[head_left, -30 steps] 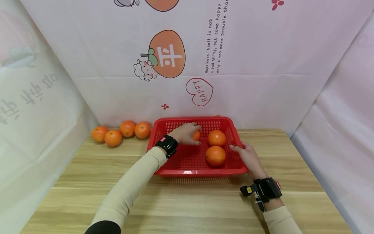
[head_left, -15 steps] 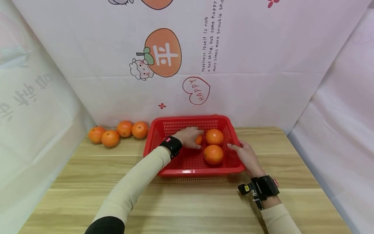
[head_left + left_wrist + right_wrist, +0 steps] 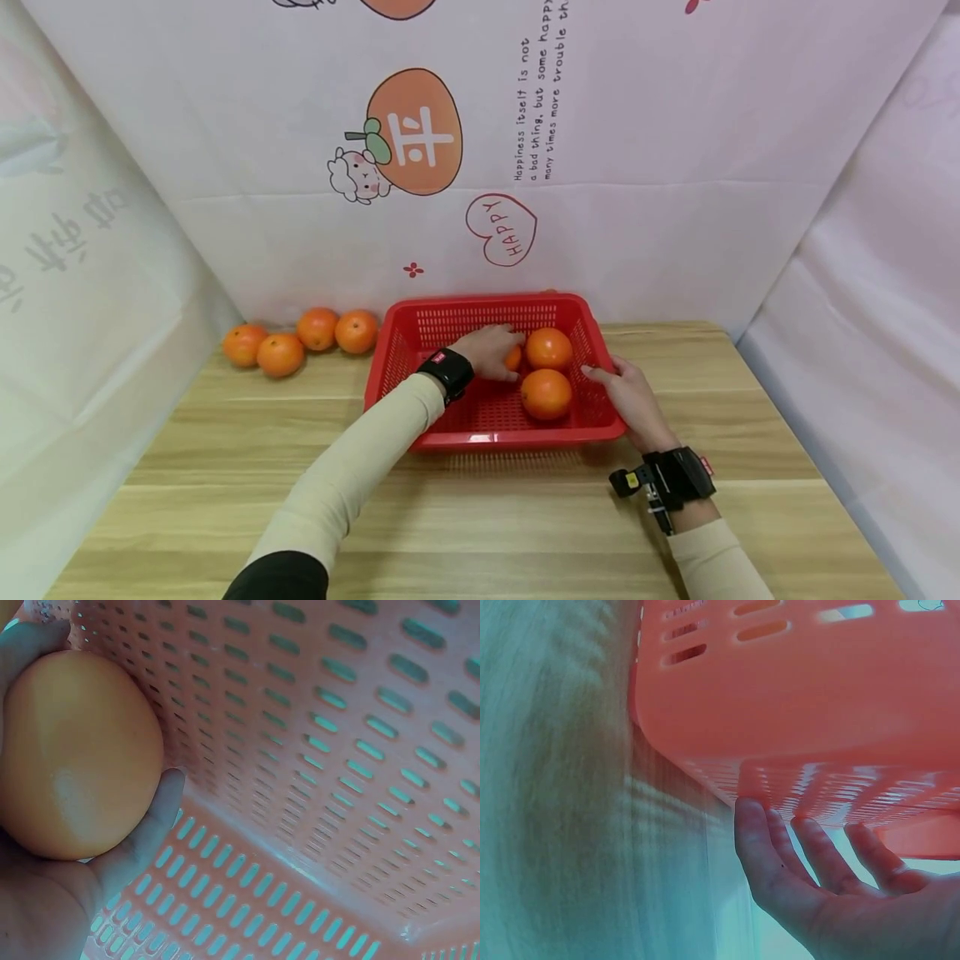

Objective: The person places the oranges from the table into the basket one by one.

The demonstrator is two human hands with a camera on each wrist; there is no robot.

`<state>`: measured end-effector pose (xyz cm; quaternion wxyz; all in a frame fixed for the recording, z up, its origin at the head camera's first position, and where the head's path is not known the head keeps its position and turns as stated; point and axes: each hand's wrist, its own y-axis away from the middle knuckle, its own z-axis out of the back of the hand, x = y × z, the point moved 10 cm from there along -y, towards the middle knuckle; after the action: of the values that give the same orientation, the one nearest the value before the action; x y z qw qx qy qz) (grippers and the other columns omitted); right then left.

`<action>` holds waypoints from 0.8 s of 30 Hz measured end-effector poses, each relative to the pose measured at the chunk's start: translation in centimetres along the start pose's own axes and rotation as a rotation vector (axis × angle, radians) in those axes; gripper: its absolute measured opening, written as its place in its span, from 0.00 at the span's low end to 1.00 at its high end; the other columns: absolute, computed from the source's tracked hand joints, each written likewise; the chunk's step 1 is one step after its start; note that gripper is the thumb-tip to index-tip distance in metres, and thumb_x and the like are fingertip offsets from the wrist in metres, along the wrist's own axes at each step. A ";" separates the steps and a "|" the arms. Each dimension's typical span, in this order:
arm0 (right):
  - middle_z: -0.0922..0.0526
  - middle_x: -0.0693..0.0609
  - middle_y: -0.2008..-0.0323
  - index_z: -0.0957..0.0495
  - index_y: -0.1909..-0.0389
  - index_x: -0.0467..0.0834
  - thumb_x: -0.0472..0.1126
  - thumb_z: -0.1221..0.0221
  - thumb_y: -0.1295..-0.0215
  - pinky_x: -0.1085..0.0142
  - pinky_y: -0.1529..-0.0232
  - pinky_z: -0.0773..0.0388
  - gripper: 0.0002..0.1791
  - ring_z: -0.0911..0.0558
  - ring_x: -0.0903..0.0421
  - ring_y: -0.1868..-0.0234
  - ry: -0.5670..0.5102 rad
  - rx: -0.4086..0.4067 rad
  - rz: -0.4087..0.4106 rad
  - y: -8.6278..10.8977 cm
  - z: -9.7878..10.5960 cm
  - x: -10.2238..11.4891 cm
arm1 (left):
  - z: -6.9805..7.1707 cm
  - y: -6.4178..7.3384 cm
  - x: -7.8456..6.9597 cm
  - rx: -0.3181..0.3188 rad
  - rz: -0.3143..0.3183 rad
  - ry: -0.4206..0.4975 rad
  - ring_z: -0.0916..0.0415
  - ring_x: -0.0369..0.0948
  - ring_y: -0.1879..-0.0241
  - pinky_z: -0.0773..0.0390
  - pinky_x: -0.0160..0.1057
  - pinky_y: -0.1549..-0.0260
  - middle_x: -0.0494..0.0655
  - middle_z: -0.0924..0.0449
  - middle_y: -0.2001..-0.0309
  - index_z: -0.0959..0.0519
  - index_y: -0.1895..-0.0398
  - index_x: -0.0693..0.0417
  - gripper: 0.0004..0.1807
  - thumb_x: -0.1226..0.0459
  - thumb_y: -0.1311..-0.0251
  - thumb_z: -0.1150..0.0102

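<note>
A red plastic basket (image 3: 480, 439) with slotted walls stands on the table. My left hand (image 3: 487, 352) reaches into it and holds an orange (image 3: 82, 757), thumb and fingers spread around the fruit near the basket's wall. In the head view that orange is mostly hidden behind the hand. Two more oranges lie in the right half of the basket, a far orange (image 3: 549, 347) and a near orange (image 3: 546, 394). At the right rim, my right hand (image 3: 636, 404) grips the basket with the thumb over the edge and the fingers (image 3: 751, 832) against the outer wall.
Left of the basket, several loose oranges (image 3: 281, 355) sit near the back edge of the wooden table (image 3: 487, 525). A white printed cloth (image 3: 645, 250) hangs behind the table, with pale cloth on both sides.
My left hand has moved right and lower in the basket with its orange, closer to the two other oranges. The right hand keeps its grip on the rim. The head view has shifted slightly.
</note>
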<state>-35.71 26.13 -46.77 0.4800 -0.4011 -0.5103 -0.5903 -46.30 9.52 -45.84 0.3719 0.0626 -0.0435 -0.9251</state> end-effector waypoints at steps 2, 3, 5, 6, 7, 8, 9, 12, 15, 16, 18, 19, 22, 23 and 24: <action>0.29 0.36 0.28 0.40 0.20 0.42 0.50 0.47 0.20 0.50 0.40 0.16 0.33 0.19 0.40 0.35 0.002 0.001 0.002 0.0 0.0 0.0 | -0.1 0.0 0.1 0.005 0.009 0.000 0.24 0.50 0.34 0.24 0.48 0.30 0.54 0.24 0.33 0.26 0.28 0.51 0.36 0.47 0.37 0.29; 0.29 0.36 0.28 0.40 0.20 0.42 0.50 0.47 0.20 0.50 0.40 0.16 0.33 0.19 0.40 0.35 0.002 0.002 0.002 0.0 0.0 0.0 | -0.1 -0.1 0.1 0.007 0.012 0.001 0.24 0.50 0.35 0.24 0.48 0.30 0.55 0.24 0.33 0.27 0.28 0.50 0.37 0.47 0.37 0.29; 0.29 0.36 0.28 0.40 0.20 0.42 0.50 0.47 0.20 0.50 0.40 0.16 0.33 0.20 0.41 0.35 0.002 0.004 0.002 0.0 0.0 0.0 | -0.1 -0.1 0.2 0.010 0.016 0.000 0.24 0.50 0.35 0.24 0.48 0.30 0.55 0.25 0.32 0.27 0.27 0.50 0.38 0.47 0.37 0.30; 0.29 0.36 0.28 0.40 0.20 0.42 0.50 0.47 0.20 0.50 0.39 0.16 0.33 0.20 0.41 0.35 0.001 0.004 0.002 0.0 0.0 0.0 | -0.1 -0.1 0.2 0.011 0.016 0.001 0.24 0.50 0.35 0.24 0.48 0.31 0.55 0.25 0.32 0.27 0.27 0.50 0.38 0.47 0.37 0.30; 0.29 0.36 0.28 0.40 0.20 0.42 0.50 0.47 0.20 0.50 0.39 0.16 0.33 0.20 0.41 0.35 0.001 0.004 0.001 0.0 0.0 0.0 | -0.1 -0.1 0.2 0.012 0.016 0.002 0.23 0.50 0.35 0.24 0.48 0.30 0.55 0.25 0.32 0.28 0.27 0.51 0.38 0.47 0.37 0.30; 0.29 0.36 0.28 0.40 0.20 0.42 0.50 0.47 0.20 0.50 0.39 0.16 0.33 0.20 0.41 0.35 0.001 0.003 -0.001 0.0 0.0 0.0 | -0.1 -0.1 0.1 0.012 0.016 0.001 0.23 0.50 0.35 0.24 0.48 0.30 0.55 0.25 0.32 0.28 0.27 0.51 0.38 0.46 0.37 0.30; 0.29 0.36 0.28 0.40 0.20 0.42 0.50 0.47 0.20 0.50 0.39 0.16 0.33 0.20 0.41 0.35 0.001 0.003 -0.002 -0.1 0.0 0.0 | 0.0 -0.2 0.1 0.011 0.015 -0.001 0.23 0.50 0.35 0.24 0.48 0.30 0.56 0.26 0.32 0.28 0.26 0.51 0.39 0.46 0.37 0.30; 0.29 0.36 0.28 0.40 0.20 0.42 0.50 0.47 0.20 0.50 0.39 0.16 0.33 0.20 0.41 0.35 0.001 0.000 -0.006 -0.1 0.0 0.0 | 0.0 -0.2 0.2 0.010 0.015 -0.012 0.23 0.51 0.35 0.24 0.48 0.31 0.56 0.26 0.31 0.29 0.26 0.51 0.39 0.45 0.37 0.30; 0.29 0.36 0.28 0.40 0.20 0.42 0.50 0.47 0.20 0.50 0.39 0.16 0.33 0.20 0.41 0.35 0.000 -0.004 -0.007 -0.1 0.1 -0.1 | 0.0 -0.2 0.3 0.009 0.021 -0.021 0.24 0.52 0.34 0.23 0.49 0.31 0.56 0.28 0.29 0.30 0.26 0.50 0.40 0.44 0.37 0.31; 0.29 0.36 0.28 0.40 0.20 0.42 0.50 0.47 0.20 0.50 0.39 0.16 0.33 0.20 0.41 0.35 -0.001 -0.005 -0.007 -0.1 0.1 0.0 | 0.0 -0.2 0.3 0.009 0.026 -0.022 0.24 0.52 0.33 0.23 0.50 0.31 0.57 0.29 0.28 0.31 0.25 0.49 0.41 0.43 0.36 0.31; 0.29 0.36 0.28 0.40 0.20 0.42 0.50 0.47 0.20 0.50 0.39 0.16 0.33 0.19 0.41 0.35 -0.002 -0.006 -0.006 -0.1 0.1 0.0 | 0.1 -0.2 0.3 0.002 0.035 -0.029 0.25 0.53 0.32 0.22 0.51 0.32 0.57 0.31 0.27 0.31 0.24 0.49 0.42 0.42 0.37 0.31; 0.29 0.36 0.28 0.40 0.20 0.43 0.49 0.47 0.20 0.50 0.39 0.16 0.33 0.19 0.42 0.35 -0.002 -0.006 -0.006 -0.1 0.1 0.0 | 0.3 -0.1 0.3 -0.004 0.039 -0.033 0.25 0.53 0.31 0.21 0.52 0.33 0.57 0.32 0.26 0.32 0.24 0.48 0.42 0.41 0.37 0.31; 0.29 0.36 0.27 0.40 0.20 0.43 0.49 0.47 0.20 0.50 0.39 0.16 0.33 0.19 0.42 0.35 -0.003 -0.005 -0.005 -0.1 0.0 0.0 | 0.7 0.0 0.3 -0.027 0.053 -0.047 0.25 0.53 0.31 0.19 0.52 0.35 0.56 0.31 0.27 0.32 0.24 0.47 0.44 0.40 0.38 0.31; 0.29 0.36 0.27 0.40 0.20 0.43 0.49 0.47 0.20 0.50 0.39 0.16 0.33 0.20 0.42 0.35 -0.002 -0.005 -0.005 -0.1 0.0 0.0 | 0.8 0.1 0.3 -0.035 0.056 -0.054 0.25 0.52 0.32 0.19 0.52 0.36 0.56 0.30 0.28 0.31 0.24 0.46 0.44 0.39 0.39 0.31; 0.29 0.37 0.27 0.40 0.20 0.43 0.49 0.47 0.20 0.49 0.39 0.16 0.33 0.20 0.42 0.35 0.000 -0.005 -0.004 -0.1 0.0 0.0 | 0.9 0.1 0.3 -0.042 0.060 -0.058 0.24 0.53 0.32 0.18 0.53 0.37 0.55 0.30 0.28 0.31 0.25 0.46 0.44 0.39 0.39 0.31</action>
<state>-35.75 26.16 -46.81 0.4778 -0.4011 -0.5097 -0.5925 -46.52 9.27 -44.94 0.3994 0.0264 -0.0366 -0.9157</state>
